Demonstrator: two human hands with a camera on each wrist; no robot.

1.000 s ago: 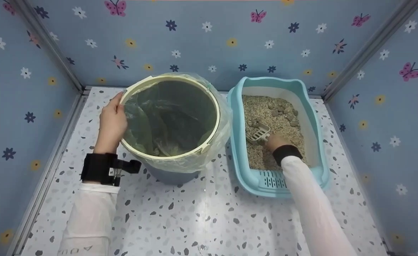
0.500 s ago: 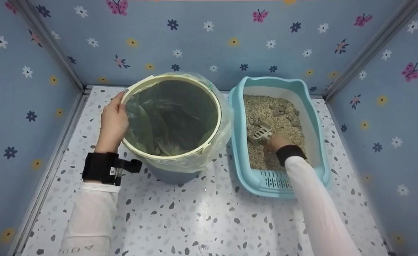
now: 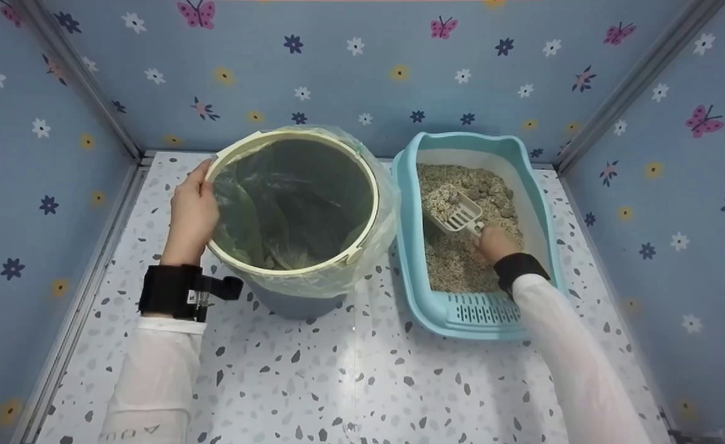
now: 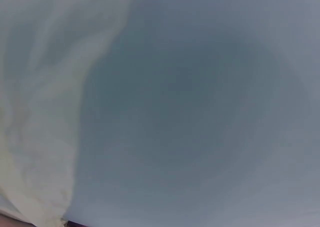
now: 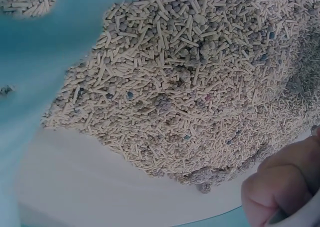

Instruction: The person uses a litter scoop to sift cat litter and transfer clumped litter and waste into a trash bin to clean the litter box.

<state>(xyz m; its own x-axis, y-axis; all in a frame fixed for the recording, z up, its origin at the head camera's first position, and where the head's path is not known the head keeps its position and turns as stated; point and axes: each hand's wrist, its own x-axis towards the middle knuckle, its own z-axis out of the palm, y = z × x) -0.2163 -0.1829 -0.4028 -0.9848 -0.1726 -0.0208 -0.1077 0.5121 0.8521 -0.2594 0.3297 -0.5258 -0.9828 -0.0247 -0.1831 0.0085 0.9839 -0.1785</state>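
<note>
A turquoise litter box [image 3: 406, 231] with a paler inside wall serves as landmark. Inside it lies a bed of pellet litter [image 3: 461, 265], with grey-brown clumps [image 3: 490, 190] gathered toward the box's far right part. The litter scoop [image 3: 463, 216], pale and slotted, is inside the box too, left of its middle; its head points to the box's far left, and loose litter lies over the head's far end.

The right hand [image 3: 497, 243] is inside the box, just to the near right of the scoop's head. Its fingers are bent round the scoop's handle; in the right wrist view they show folded at the edge, though not every finger can be seen.

Left of the box stands 1 grey-blue bin [image 3: 300, 303] with a cream rim [image 3: 294, 272] and a translucent liner [image 3: 384, 237] draped over it; the liner's loose edge hangs right beside the box's left wall. The left hand [image 3: 192, 209] grips the rim on the side farthest from the box, pinching it between thumb and fingers; some fingertips are hidden. The left wrist view is too blurred for finger detail.

Under the box spreads a speckled floor [image 3: 337, 382]; behind it rises a blue wall panel [image 3: 331, 68] printed with flowers and butterflies.
</note>
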